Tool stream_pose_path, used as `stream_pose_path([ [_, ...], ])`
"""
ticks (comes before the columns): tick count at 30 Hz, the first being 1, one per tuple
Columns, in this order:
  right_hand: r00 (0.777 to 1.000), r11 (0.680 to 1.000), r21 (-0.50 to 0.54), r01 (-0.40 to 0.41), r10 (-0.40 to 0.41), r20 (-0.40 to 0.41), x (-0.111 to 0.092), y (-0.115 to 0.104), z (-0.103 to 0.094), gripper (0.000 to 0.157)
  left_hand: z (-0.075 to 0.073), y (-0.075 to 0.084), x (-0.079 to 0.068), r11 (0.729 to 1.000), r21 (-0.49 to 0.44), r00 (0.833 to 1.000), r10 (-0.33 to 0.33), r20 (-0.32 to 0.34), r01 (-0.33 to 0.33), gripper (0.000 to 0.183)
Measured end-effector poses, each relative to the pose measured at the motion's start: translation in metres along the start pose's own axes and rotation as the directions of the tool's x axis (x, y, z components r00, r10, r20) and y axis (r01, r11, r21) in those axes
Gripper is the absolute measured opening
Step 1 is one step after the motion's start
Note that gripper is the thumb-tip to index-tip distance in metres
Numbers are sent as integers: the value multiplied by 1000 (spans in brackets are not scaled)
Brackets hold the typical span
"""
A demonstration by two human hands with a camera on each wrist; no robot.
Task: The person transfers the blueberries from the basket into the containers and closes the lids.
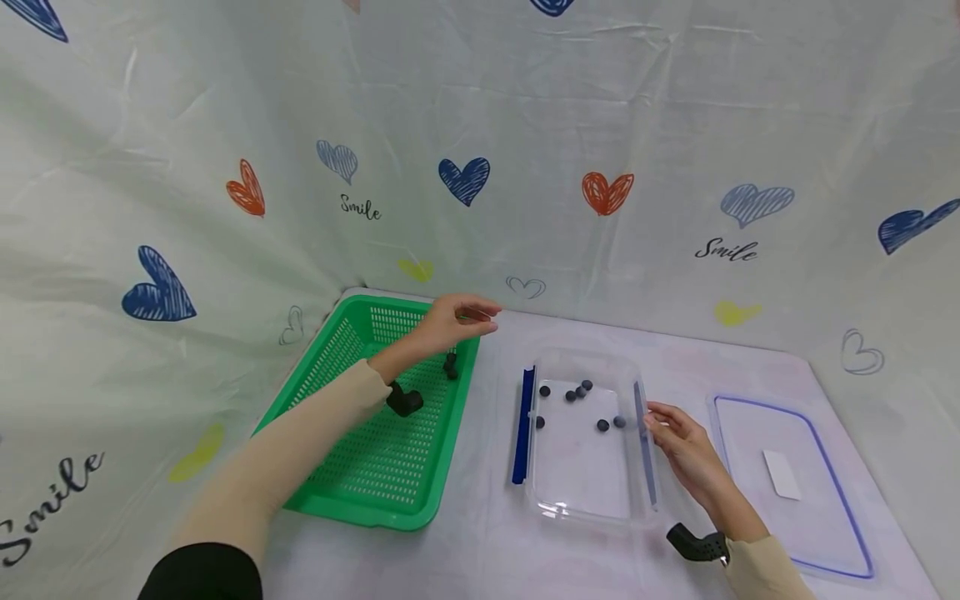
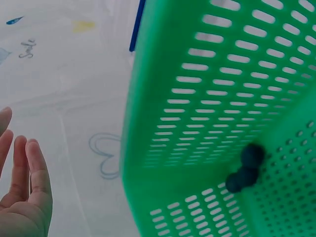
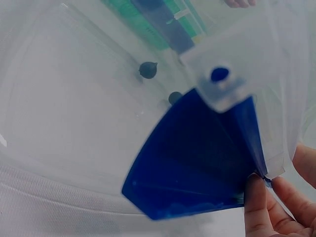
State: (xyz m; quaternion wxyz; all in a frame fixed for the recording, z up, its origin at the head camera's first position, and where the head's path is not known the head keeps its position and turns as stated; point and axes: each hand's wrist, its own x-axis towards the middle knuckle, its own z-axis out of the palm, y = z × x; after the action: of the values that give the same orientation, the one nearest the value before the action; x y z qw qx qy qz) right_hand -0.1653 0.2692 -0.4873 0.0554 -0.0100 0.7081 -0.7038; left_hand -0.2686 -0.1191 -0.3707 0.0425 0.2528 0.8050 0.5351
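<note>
My left hand [image 1: 459, 321] hovers over the far right corner of the green basket [image 1: 367, 471], fingers loosely extended with nothing visible between them. In the left wrist view, three small dark balls [image 2: 248, 175] lie clustered in a corner of that basket. At the right side of a clear plastic box [image 1: 581, 475], my right hand [image 1: 686, 454] pinches the edge of its blue latch [image 3: 197, 163] between thumb and fingers. Several small dark balls [image 1: 603, 425] are scattered on the box's floor, mostly toward its far half.
Along the box's left side another blue latch [image 1: 522, 429] hangs outward. A clear lid with a blue seal [image 1: 828, 467] lies flat at the right, a white label [image 1: 782, 475] on it. Behind the table rises a heart-printed sheet [image 1: 525, 125].
</note>
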Motion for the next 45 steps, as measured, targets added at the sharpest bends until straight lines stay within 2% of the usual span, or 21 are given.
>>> stream_pose_path([
  [5,1000,1000,7,1,-1,9,-1,0,0,45,-9,10,-15,1000,-8,1000,-9,-14,9,30],
  [10,1000,1000,16,0,0,10,0,0,0,46,-14,-20,-18,999,-35,998,-19,-58,17,32],
  [13,1000,1000,8,-4,4,8,0,-1,0,47,-17,-37,-20,998,-34,996,-52,-76,49,35],
  [20,1000,1000,-2,-20,20,0,-1,-2,2,48,-20,-60,-29,990,9,987,-141,-77,142,38],
  [29,1000,1000,-13,-25,25,-7,-1,-3,1,48,-12,-81,-39,977,115,982,-171,-78,179,33],
  [37,999,999,-31,-42,41,-15,-1,-2,1,49,-1,-92,-43,961,139,968,-226,-106,240,31],
  [45,999,999,-27,-37,37,-18,-1,-1,1,49,6,-102,-49,962,144,969,-216,-121,233,27],
])
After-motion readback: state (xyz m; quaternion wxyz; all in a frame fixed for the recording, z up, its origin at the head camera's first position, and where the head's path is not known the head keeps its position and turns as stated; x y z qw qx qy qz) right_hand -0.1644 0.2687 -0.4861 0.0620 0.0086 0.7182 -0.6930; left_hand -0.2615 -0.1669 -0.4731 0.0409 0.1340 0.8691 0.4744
